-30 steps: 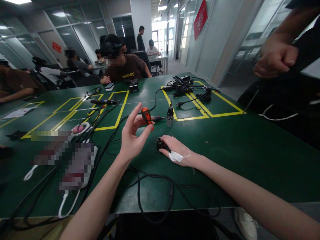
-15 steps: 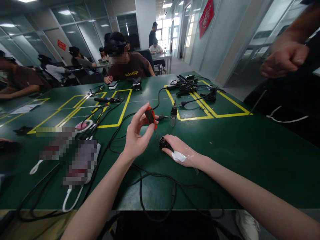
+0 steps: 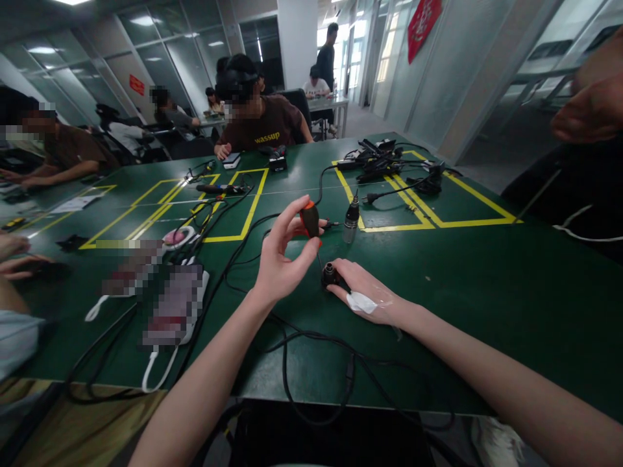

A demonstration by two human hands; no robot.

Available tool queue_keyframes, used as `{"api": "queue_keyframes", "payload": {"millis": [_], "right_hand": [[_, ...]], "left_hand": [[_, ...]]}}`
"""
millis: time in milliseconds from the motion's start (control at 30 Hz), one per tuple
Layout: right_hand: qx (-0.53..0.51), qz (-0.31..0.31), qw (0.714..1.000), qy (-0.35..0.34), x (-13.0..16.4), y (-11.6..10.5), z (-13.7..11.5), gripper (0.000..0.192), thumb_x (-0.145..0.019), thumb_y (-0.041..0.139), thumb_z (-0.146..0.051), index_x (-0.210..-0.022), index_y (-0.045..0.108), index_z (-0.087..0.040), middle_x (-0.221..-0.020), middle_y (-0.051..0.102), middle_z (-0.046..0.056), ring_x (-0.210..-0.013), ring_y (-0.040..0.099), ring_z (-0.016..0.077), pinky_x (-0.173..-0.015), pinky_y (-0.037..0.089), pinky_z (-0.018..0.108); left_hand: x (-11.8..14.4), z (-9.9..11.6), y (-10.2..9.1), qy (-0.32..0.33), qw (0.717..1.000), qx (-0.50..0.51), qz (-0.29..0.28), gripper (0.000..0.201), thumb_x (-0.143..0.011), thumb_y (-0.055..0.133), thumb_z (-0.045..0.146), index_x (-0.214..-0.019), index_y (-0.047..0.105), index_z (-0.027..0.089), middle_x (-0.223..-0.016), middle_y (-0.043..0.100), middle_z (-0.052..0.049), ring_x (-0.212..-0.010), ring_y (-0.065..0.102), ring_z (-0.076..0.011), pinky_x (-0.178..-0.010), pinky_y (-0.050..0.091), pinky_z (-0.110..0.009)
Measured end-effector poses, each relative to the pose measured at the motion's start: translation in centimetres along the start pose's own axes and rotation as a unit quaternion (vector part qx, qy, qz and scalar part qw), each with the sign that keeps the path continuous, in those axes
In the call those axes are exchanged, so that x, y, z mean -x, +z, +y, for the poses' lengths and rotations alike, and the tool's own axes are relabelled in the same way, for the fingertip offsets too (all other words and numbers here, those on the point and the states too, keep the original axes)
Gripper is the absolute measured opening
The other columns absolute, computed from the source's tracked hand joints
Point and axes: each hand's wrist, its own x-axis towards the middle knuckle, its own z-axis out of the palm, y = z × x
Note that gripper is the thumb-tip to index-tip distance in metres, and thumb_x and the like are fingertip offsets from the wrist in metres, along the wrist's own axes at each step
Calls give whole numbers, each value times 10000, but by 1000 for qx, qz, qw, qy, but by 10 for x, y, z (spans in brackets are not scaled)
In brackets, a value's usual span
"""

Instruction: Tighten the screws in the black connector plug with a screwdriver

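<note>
My left hand (image 3: 282,263) pinches the orange-and-black handle of a small screwdriver (image 3: 310,220) between thumb and fingertips, shaft pointing down at the small black round connector (image 3: 329,275) that my right hand (image 3: 367,295) pins to the green table top (image 3: 487,285) with curled fingers; a white patch sits on the back of that hand. The tip looks to be at or just above the connector's top, though I cannot tell whether it is seated; I judge the driving to be in hand and unfinished, since the part is not yet let go.

Just beyond stands a silvery cylindrical plug with a black top (image 3: 350,225), upright near the yellow tape outline (image 3: 428,224); black cables (image 3: 302,344) loop under my wrists and over the near edge, close enough to snag a forearm; a white power strip (image 3: 170,311) lies to my left; a heap of black adapters (image 3: 374,165) sits well apart; another person's fist (image 3: 591,110) hangs at the far right.
</note>
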Motion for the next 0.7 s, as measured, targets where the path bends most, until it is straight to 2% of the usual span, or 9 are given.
{"api": "queue_keyframes", "payload": {"millis": [133, 200, 267, 333, 400, 500, 567, 633, 700], "right_hand": [[10, -6, 1000, 1, 0, 0, 0, 237, -1016, 629, -227, -1249, 598, -196, -1169, 723, 139, -1040, 705, 312, -934, 576, 478], [13, -7, 1000, -2, 1, 0, 1, 231, -1014, 626, -217, -1241, 594, -194, -1168, 724, 139, -1027, 707, 308, -929, 577, 474], [8, -5, 1000, -7, 1, -1, 2, 221, -1009, 631, -214, -1227, 595, -203, -1155, 726, 131, -1017, 709, 301, -918, 579, 464], [4, -2, 1000, -6, 1, -1, 3, 211, -1008, 632, -221, -1216, 597, -210, -1141, 727, 125, -1003, 711, 300, -906, 583, 463], [4, -1, 1000, -4, 2, -1, 3, 200, -1007, 631, -224, -1204, 599, -216, -1137, 727, 123, -995, 713, 303, -899, 587, 466], [3, -2, 1000, 1, 2, -1, 3, 208, -1005, 626, -222, -1211, 597, -211, -1145, 728, 130, -1002, 717, 309, -904, 591, 473], [2, -3, 1000, 2, 2, 0, 3, 217, -1004, 622, -221, -1218, 594, -206, -1144, 730, 134, -1005, 719, 313, -909, 593, 480], [1, -2, 1000, 2, 2, 0, 3, 220, -1002, 622, -222, -1219, 593, -207, -1135, 733, 132, -1006, 718, 314, -909, 592, 481], [0, -1, 1000, 1, 2, 0, 3, 221, -1002, 624, -226, -1221, 593, -210, -1134, 733, 130, -1013, 716, 314, -908, 591, 477]], "left_hand": [[0, -5, 0, 2, 998, -27, 61, 650, -878, 873, 300, -1465, 597, 346, -1263, 692, -44, -986, 665, -152, -781, 586, -244], [-1, -5, 0, -5, 999, -12, 49, 644, -900, 845, 273, -1483, 579, 335, -1190, 719, -33, -922, 674, -135, -786, 593, -242], [0, -3, 0, -13, 999, -4, 30, 639, -943, 786, 249, -1527, 535, 317, -1164, 742, -39, -923, 709, -143, -865, 619, -284], [1, 0, 1, -19, 1000, 3, 17, 611, -1008, 681, 242, -1578, 471, 304, -1263, 742, -86, -964, 747, -165, -919, 631, -335], [3, 2, 2, -12, 1000, 15, 1, 594, -1033, 633, 244, -1592, 443, 306, -1262, 753, -94, -960, 764, -172, -943, 631, -363], [3, 1, 4, 3, 1000, 2, 11, 621, -995, 723, 287, -1563, 472, 321, -1188, 767, -63, -1007, 751, -184, -930, 615, -345], [2, -1, 4, 9, 999, -28, 35, 635, -947, 796, 330, -1521, 525, 324, -1244, 742, -66, -1020, 717, -184, -867, 601, -314], [2, -2, 4, 8, 998, -46, 50, 613, -930, 816, 351, -1489, 564, 323, -1289, 714, -72, -995, 686, -175, -813, 590, -293], [2, -3, 3, -4, 998, -39, 46, 610, -951, 789, 332, -1512, 547, 324, -1283, 716, -71, -982, 687, -171, -835, 598, -299]]}}
